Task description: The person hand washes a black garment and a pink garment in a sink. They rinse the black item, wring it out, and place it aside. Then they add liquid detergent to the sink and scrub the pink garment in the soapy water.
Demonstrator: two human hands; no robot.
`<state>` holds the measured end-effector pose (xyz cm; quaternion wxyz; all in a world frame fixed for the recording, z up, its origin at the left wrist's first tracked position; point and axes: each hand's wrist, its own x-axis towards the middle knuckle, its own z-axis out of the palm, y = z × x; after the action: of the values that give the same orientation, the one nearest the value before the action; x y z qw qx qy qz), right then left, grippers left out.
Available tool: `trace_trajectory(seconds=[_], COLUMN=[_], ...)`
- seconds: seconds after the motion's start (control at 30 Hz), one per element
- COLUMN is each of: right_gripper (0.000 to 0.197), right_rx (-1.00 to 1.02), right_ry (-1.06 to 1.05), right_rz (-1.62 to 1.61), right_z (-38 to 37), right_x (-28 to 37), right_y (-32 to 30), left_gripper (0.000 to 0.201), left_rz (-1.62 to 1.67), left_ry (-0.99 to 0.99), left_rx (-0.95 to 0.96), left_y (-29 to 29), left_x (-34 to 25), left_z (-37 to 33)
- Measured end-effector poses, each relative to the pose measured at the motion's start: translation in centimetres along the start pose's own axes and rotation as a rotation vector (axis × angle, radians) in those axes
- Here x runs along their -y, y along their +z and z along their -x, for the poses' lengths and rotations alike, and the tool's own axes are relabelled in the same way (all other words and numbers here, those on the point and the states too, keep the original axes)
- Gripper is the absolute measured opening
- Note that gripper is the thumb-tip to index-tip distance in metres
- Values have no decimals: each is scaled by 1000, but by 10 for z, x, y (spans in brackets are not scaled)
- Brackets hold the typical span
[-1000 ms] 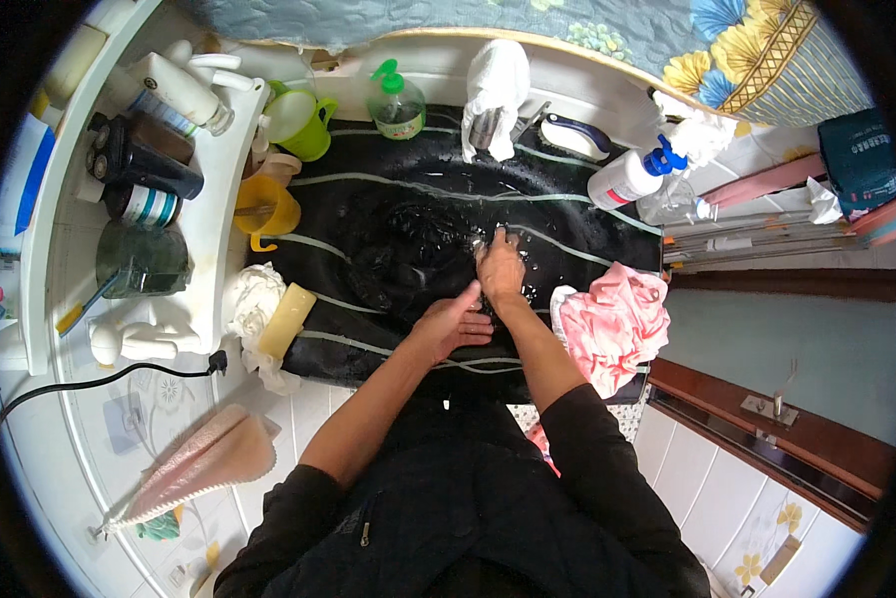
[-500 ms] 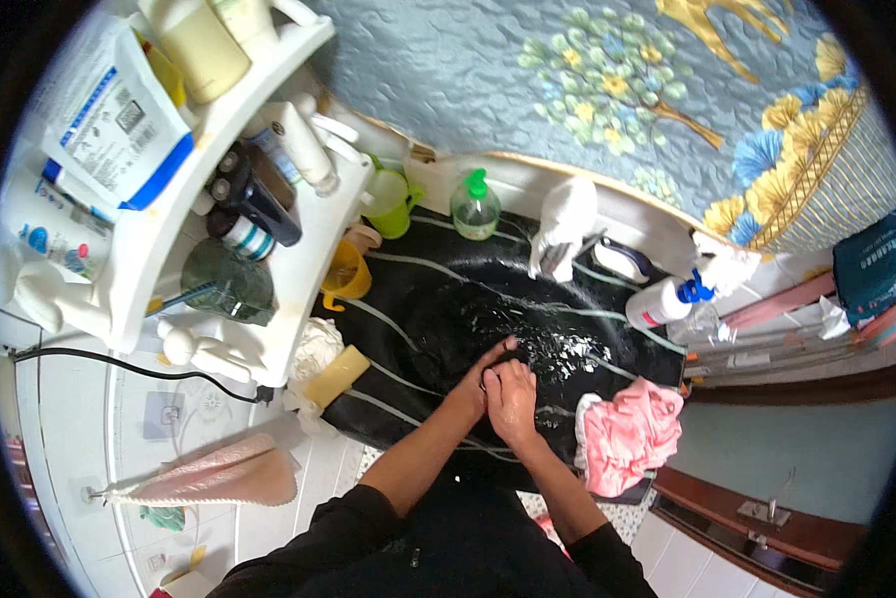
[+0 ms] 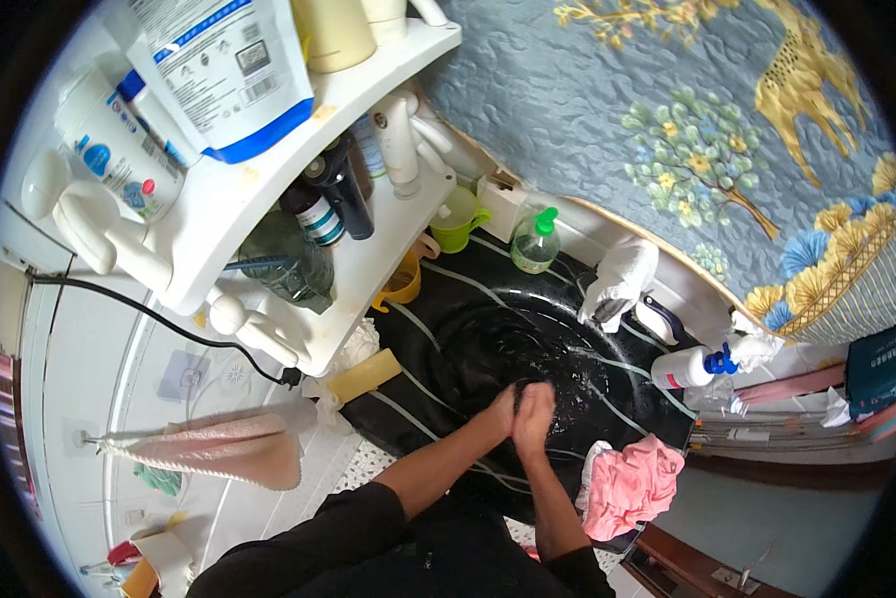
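Observation:
My left hand [image 3: 501, 415] and my right hand [image 3: 535, 413] are pressed together over the dark water in a black basin [image 3: 398, 399] with pale grey veins. Both hands look wet and closed, with the fingers largely hidden. A small dark thing [image 3: 519, 393] shows between them, too little of it to name. Ripples and glints mark the water around the hands. To the right, a bunched pink cloth [image 3: 635, 484] with a white edge lies on the basin's near right rim. A yellow block [image 3: 365, 375], perhaps soap or a sponge, sits at the left rim.
Along the back stand a green cup [image 3: 452, 224], a green-topped pump bottle [image 3: 536, 249], a white cloth [image 3: 624, 276] and a blue-trigger spray bottle [image 3: 680, 369]. A yellow mug [image 3: 404, 284] is at the left, beneath a white shelf [image 3: 230, 239] crowded with bottles.
The whole view has shifted, with the shelf now larger at upper left. My left fingers stretched out before; now both hands are folded together. The water's ripples have changed.

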<state>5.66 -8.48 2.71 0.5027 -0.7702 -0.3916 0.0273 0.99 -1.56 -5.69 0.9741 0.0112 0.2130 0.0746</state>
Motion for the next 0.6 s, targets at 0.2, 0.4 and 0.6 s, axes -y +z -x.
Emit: trace_trajectory(seconds=[0.2,0.4,0.6], right_gripper=[34,23,30], right_rx=[-23,37,50], right_ry=[436,256,388], right_rz=[243,-31,275], right_z=[-13,0,-18], right_x=[-65,17,-48], right_y=[-5,0,-14], left_gripper=[33,38,28], left_rz=[-170,-218,-272], left_ry=[-5,-23,-7], left_rx=[-588,-329,-510], left_y=[53,14,20], left_x=[15,-5,7], left_z=[0,2,-4])
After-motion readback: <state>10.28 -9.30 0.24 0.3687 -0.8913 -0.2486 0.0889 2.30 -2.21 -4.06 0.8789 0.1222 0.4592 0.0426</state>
